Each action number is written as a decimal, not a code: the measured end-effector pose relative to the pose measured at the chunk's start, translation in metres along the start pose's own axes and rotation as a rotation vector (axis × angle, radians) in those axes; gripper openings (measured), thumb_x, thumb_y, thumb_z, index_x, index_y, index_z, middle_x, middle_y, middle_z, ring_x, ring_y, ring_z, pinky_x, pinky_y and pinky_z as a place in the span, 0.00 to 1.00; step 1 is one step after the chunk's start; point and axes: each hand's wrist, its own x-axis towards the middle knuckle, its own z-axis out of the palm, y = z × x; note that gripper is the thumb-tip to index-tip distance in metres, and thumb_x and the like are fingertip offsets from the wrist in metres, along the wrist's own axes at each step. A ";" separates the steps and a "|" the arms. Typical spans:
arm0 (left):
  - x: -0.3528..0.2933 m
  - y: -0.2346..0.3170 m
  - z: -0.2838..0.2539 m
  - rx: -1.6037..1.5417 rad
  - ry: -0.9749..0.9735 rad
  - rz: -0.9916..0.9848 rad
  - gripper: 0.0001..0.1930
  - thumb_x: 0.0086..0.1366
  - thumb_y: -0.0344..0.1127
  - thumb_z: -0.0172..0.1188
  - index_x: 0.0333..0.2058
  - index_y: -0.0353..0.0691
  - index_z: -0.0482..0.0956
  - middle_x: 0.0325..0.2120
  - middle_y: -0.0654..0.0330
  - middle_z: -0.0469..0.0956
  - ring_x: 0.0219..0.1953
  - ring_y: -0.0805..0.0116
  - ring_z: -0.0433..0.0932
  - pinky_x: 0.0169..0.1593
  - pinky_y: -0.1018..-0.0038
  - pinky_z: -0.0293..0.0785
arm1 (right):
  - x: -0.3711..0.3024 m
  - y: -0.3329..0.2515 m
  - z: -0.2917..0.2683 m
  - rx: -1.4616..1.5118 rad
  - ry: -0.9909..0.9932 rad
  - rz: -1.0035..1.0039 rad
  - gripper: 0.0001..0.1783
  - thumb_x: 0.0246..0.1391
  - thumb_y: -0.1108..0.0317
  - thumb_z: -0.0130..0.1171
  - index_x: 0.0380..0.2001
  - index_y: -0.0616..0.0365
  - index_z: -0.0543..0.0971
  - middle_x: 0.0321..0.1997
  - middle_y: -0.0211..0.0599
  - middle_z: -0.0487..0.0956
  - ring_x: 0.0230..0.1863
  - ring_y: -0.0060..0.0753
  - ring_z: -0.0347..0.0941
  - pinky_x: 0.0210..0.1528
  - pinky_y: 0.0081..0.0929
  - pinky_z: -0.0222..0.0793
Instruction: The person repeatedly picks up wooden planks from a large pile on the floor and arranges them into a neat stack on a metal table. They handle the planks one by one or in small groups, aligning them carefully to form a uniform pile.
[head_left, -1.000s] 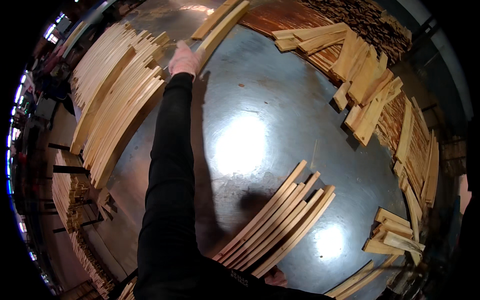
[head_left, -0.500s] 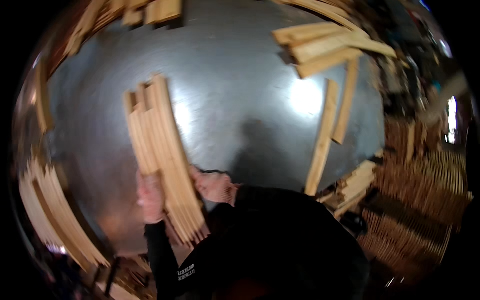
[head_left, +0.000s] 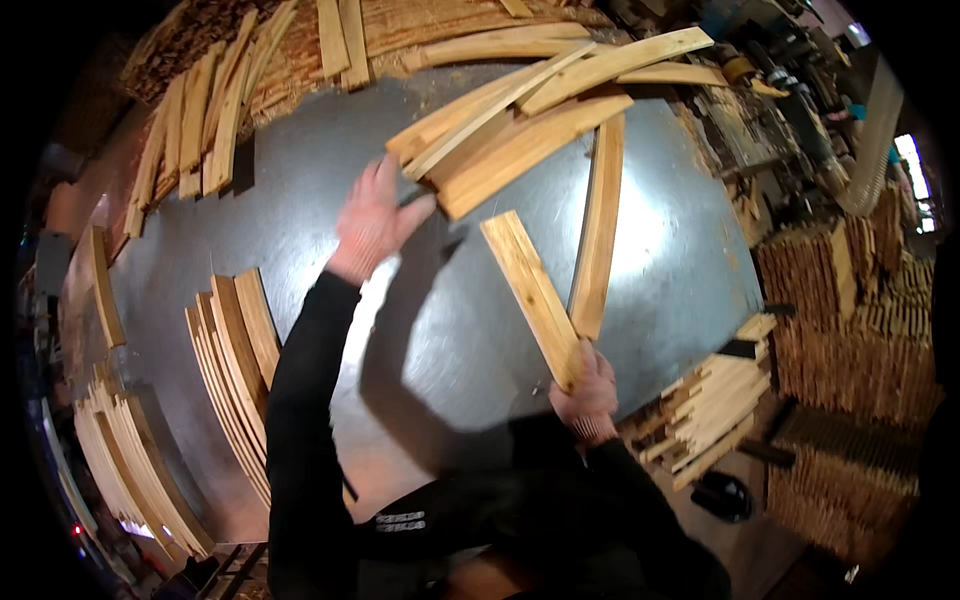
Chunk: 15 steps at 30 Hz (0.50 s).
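Observation:
My right hand point(head_left: 587, 393) grips the lower end of a short wooden board point(head_left: 530, 295), held tilted over the grey metal table point(head_left: 455, 330). My left hand point(head_left: 372, 222) is stretched out, thumb apart from the fingers, with nothing in it. Its fingertips are close to the near end of a loose pile of boards point(head_left: 530, 155); whether they touch I cannot tell. Both hands look gloved. A longer board point(head_left: 598, 230) lies just beyond the held one. To the left, a bundle of boards point(head_left: 232, 340) lies on the table, partly behind my left sleeve.
More strips point(head_left: 135, 460) sit along the left edge, and several boards point(head_left: 205, 120) lie at the far left. Beyond the right edge are a stack of light boards point(head_left: 710, 405) and tall brown wood stacks point(head_left: 835, 370). Machinery with a hose point(head_left: 872, 150) stands at the far right.
Both hands have let go of the bundle, which now lies to the left. My left hand has reached forward to the pile; my right hand has moved right and taken hold of a board.

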 end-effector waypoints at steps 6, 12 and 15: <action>0.176 0.051 0.117 0.192 -0.535 -0.314 0.53 0.53 0.67 0.65 0.67 0.37 0.59 0.59 0.40 0.70 0.63 0.45 0.68 0.66 0.56 0.63 | 0.123 0.085 -0.008 0.010 0.244 -0.096 0.57 0.42 0.44 0.71 0.68 0.66 0.59 0.63 0.61 0.69 0.66 0.60 0.63 0.69 0.45 0.57; 0.082 0.094 0.119 0.118 -0.344 -0.350 0.40 0.55 0.58 0.63 0.56 0.32 0.65 0.50 0.33 0.74 0.55 0.37 0.73 0.58 0.53 0.73 | 0.185 0.006 -0.002 -0.139 -0.032 0.216 0.64 0.39 0.50 0.74 0.71 0.63 0.48 0.70 0.73 0.52 0.71 0.66 0.55 0.71 0.43 0.58; -0.005 0.136 0.109 0.004 -0.369 -0.651 0.42 0.53 0.55 0.66 0.59 0.32 0.64 0.49 0.36 0.75 0.53 0.37 0.75 0.55 0.52 0.75 | 0.163 0.020 -0.008 -0.031 -0.093 0.095 0.60 0.41 0.59 0.70 0.72 0.63 0.48 0.71 0.75 0.51 0.72 0.69 0.54 0.72 0.45 0.56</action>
